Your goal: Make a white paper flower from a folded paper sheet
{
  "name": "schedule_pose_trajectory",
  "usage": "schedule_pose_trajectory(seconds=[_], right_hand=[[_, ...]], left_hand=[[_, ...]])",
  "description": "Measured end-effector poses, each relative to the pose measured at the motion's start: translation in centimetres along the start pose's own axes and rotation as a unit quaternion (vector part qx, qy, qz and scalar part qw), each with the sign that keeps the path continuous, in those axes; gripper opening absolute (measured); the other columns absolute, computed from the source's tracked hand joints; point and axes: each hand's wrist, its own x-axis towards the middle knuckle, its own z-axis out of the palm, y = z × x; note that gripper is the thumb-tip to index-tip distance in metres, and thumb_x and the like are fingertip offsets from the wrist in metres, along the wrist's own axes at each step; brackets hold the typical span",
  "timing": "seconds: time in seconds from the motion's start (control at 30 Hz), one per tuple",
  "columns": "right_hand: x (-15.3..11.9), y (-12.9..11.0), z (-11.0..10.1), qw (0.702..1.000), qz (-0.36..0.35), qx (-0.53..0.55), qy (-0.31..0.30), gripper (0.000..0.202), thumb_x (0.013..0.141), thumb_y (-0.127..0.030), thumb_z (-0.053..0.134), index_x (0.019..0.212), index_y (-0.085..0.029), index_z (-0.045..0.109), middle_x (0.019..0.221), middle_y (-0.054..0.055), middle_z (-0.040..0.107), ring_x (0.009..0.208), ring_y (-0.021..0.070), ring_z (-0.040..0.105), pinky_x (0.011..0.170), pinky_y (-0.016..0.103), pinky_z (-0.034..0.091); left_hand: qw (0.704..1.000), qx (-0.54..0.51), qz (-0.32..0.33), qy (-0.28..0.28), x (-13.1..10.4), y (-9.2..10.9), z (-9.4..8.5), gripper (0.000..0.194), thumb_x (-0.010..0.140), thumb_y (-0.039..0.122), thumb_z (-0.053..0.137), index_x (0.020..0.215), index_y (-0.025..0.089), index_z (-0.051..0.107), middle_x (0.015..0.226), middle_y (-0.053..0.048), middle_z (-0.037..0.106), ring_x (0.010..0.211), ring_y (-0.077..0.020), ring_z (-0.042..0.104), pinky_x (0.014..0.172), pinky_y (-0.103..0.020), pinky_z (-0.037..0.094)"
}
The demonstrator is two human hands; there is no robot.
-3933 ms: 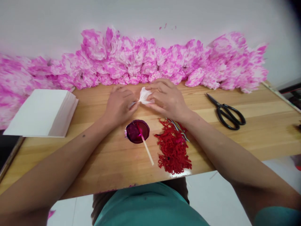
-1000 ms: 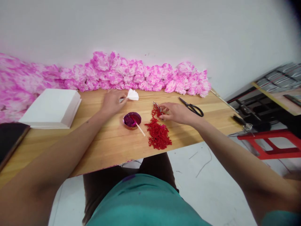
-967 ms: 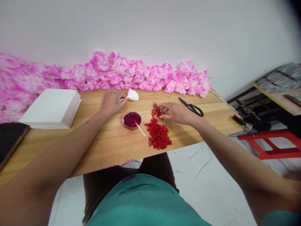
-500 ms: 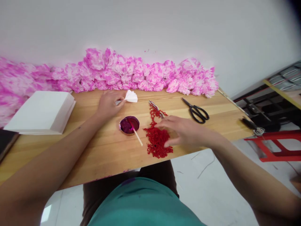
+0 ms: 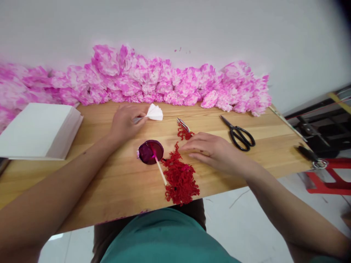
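My left hand (image 5: 128,120) pinches a white pleated paper (image 5: 155,112), its fanned end sticking out to the right of the fingers. My right hand (image 5: 210,148) is over the table, fingers together and bent, beside a small tool wound with red yarn (image 5: 185,129); whether its fingertips hold anything is hidden. A loose pile of curly red yarn (image 5: 181,179) lies nearer me, below that hand. Left of the yarn stands a round dish of dark purple liquid (image 5: 150,152), with a pale stick (image 5: 161,171) leaning out of it.
Black-handled scissors (image 5: 241,137) lie to the right. A thick stack of white paper (image 5: 37,129) is at the left. Pink and white paper flowers (image 5: 164,82) line the wall. Another dark-handled tool (image 5: 308,154) is near the right edge, above a red stool (image 5: 331,179).
The red yarn pile has come nearer the table's front edge and the stick, apart from the yarn-wound tool. My right hand's fingers have drawn together off the pile. The camera view has shifted slightly.
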Motion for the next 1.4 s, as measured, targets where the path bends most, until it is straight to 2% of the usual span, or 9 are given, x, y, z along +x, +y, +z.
schedule_pose_trajectory(seconds=[0.13,0.3,0.53,0.67,0.83,1.17,1.23,1.33,1.4], right_hand=[[2.1,-0.2,1.7,0.997,-0.035,-0.029,-0.061,0.021,0.095,-0.023,0.05,0.105,-0.024,0.068,0.107,0.007,0.067,0.099,0.0199,0.061,0.084,0.031,0.046],[1.9,1.5,1.1,0.995,0.084,0.049,-0.008,0.017,0.092,-0.031,0.053,0.089,-0.021,0.066,0.088,0.004,0.066,0.078,0.0157,0.059,0.07,0.027,0.042],[0.0,3.1,-0.5,0.948,0.205,0.243,0.03,0.034,0.087,-0.049,0.056,0.073,-0.018,0.062,0.07,0.0,0.057,0.063,0.0116,0.048,0.059,0.024,0.036],[-0.6,2.9,-1.1,0.931,0.229,0.281,0.035,0.035,0.087,-0.049,0.056,0.075,-0.018,0.063,0.063,-0.002,0.052,0.058,0.0098,0.044,0.055,0.023,0.035],[-1.9,2.5,-2.4,0.926,0.239,0.288,0.048,0.03,0.085,-0.049,0.062,0.08,-0.02,0.066,0.07,0.0,0.058,0.059,0.01,0.047,0.055,0.023,0.038],[-5.3,2.7,-5.1,0.914,0.275,0.254,0.157,0.031,0.08,-0.051,0.068,0.08,-0.021,0.067,0.064,-0.001,0.057,0.057,0.0105,0.049,0.056,0.025,0.04],[-5.6,2.4,-5.2,0.935,0.247,0.236,0.099,0.027,0.083,-0.048,0.066,0.083,-0.022,0.069,0.07,0.0,0.062,0.062,0.0116,0.053,0.058,0.024,0.041],[-5.3,1.6,-4.9,0.966,0.161,0.188,-0.071,0.024,0.089,-0.043,0.059,0.088,-0.022,0.071,0.083,0.003,0.069,0.072,0.0143,0.061,0.066,0.025,0.045],[-4.5,1.4,-4.4,0.975,0.134,0.14,-0.111,0.025,0.092,-0.041,0.055,0.097,-0.023,0.071,0.092,0.004,0.072,0.079,0.0156,0.064,0.07,0.026,0.046]], left_hand=[[1.0,0.001,-0.022,-0.001,0.0,0.1,-0.1,0.027,0.089,0.041,0.051,0.076,0.022,0.066,0.079,-0.002,0.069,0.079,-0.0203,0.061,0.073,-0.033,0.04],[1.0,-0.008,-0.029,0.002,0.0,0.0,0.0,0.026,0.088,0.039,0.053,0.075,0.021,0.067,0.078,-0.002,0.068,0.077,-0.0193,0.061,0.074,-0.033,0.04],[0.999,-0.028,-0.019,0.009,0.0,-0.1,0.0,0.026,0.088,0.038,0.054,0.074,0.02,0.067,0.077,-0.002,0.069,0.073,-0.0179,0.06,0.071,-0.032,0.041],[0.999,-0.028,-0.007,0.016,0.0,-0.1,-0.1,0.026,0.089,0.038,0.055,0.074,0.02,0.067,0.076,-0.002,0.069,0.07,-0.0174,0.059,0.069,-0.033,0.04],[0.999,-0.032,-0.007,0.024,-0.1,-0.2,0.1,0.027,0.088,0.039,0.055,0.072,0.02,0.066,0.074,-0.003,0.068,0.07,-0.0181,0.059,0.071,-0.034,0.041],[1.0,-0.018,-0.016,0.009,0.0,0.1,-0.2,0.027,0.088,0.039,0.054,0.074,0.019,0.067,0.078,-0.003,0.07,0.071,-0.0174,0.058,0.069,-0.031,0.039],[1.0,-0.017,-0.02,0.005,0.0,0.1,-0.2,0.026,0.087,0.039,0.054,0.074,0.02,0.067,0.078,-0.002,0.07,0.072,-0.0177,0.059,0.069,-0.031,0.038],[1.0,-0.021,-0.022,0.006,0.0,0.1,-0.2,0.027,0.087,0.039,0.054,0.074,0.02,0.067,0.077,-0.002,0.069,0.071,-0.0175,0.058,0.067,-0.031,0.037],[0.999,-0.024,-0.023,0.008,0.0,0.1,-0.1,0.027,0.088,0.039,0.054,0.074,0.02,0.067,0.076,-0.002,0.069,0.069,-0.017,0.058,0.066,-0.03,0.036]])
